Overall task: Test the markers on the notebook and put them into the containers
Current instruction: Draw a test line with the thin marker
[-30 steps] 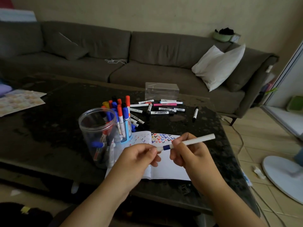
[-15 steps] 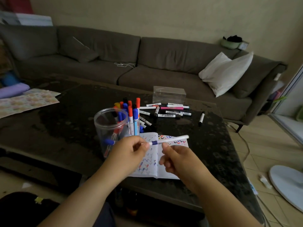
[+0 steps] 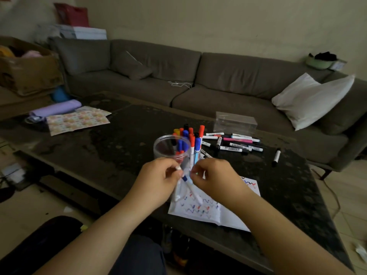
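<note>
1. L hand [image 3: 158,178]: forearm enters from 7 o'clock, fingers curled, pinching the blue-tipped marker [image 3: 189,186] near its upper end. White barrel runs down toward 5 o'clock over the notebook [image 3: 216,207]; motion blur, exact grip pts unclear.
2. R hand [image 3: 216,177]: forearm enters from 5 o'clock, fingers curled inward at the marker's top, just beside L fingertips. Cannot tell if it grips the marker or a cap.
3. Both hands sit above the notebook's 10 o'clock corner, w/ clear round container [image 3: 171,149] at 12 o'clock of them.
4. Container holds upright markers w/ blue, red, black caps.
5. Loose markers [image 3: 236,144] lie on table [image 3: 111,147] at 1 o'clock; clear box [image 3: 235,122] beyond them.
</note>
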